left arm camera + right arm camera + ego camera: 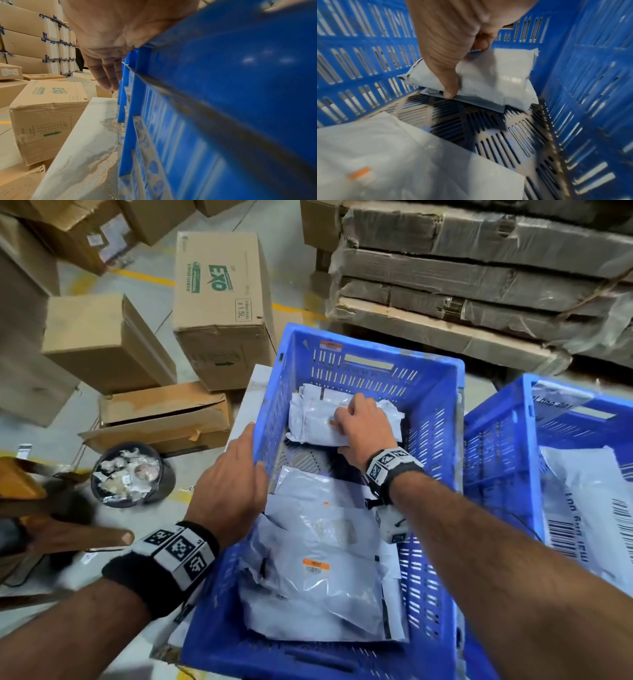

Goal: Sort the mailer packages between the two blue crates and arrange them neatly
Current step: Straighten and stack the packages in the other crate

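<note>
The left hand (228, 484) lies flat with straight fingers (109, 73) held together, palm against the rim of the crate (274, 392) and fingertips pointing ahead along its edge. The right hand (363, 429) reaches forward with the forearm stretched out, its thumb (447, 75) curled over the near face of a white mailer (496, 75) and its fingers (342, 419) bent over the far side, pinching it. Both wrists wear black bands with patterned markers.
</note>
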`<state>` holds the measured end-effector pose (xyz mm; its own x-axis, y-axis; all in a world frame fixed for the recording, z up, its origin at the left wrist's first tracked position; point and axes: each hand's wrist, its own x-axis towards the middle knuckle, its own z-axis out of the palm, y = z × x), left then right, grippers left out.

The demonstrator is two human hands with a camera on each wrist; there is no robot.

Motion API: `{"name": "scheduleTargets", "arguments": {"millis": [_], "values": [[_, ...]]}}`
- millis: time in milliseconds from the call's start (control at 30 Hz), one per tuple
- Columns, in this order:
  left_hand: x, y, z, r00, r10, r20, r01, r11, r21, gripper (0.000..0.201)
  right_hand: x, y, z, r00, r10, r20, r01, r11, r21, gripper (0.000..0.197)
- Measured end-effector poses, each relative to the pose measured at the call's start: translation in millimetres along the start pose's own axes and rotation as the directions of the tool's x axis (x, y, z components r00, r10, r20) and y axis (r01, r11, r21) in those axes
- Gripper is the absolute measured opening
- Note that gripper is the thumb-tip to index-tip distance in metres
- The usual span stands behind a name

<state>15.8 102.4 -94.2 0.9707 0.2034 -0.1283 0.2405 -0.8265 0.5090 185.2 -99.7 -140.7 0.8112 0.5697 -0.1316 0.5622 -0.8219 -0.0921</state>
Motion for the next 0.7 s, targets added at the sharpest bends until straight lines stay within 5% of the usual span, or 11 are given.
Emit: {"name": "scheduleTargets", "arguments": {"millis": [167,300,500,700], "values": [[-0.3,-0.7,0.4,1.000,0.009,-0.005,-0.009,1.000,0.008,0.058,-12.3,-9.0,8.1,0.967,-0.039,0.251,0.032,0.999,0.033,0.031],[-0.2,-0.3,-0.2,1.000,0.020,-0.003,-0.020,0.999,0.028,0.061,-31.9,-17.1,25.8,0.858,-0.086,0.506,0.040,0.994,0.101,0.037],[-1.7,1.4,-0.4,1.000,0.011,-0.024,-0.010,0.999,0.032,0.059,-50.8,-27.7,36.7,0.769,-0.134,0.625,-0.008,0.976,0.218,0.049],[-1.9,2.4,-0.8,1.000,0.010,-0.018,-0.009,0.999,0.037,0.060,-58.1,-37.1,42.8,0.787,-0.137,0.602,-0.025,0.967,0.253,0.020]]}}
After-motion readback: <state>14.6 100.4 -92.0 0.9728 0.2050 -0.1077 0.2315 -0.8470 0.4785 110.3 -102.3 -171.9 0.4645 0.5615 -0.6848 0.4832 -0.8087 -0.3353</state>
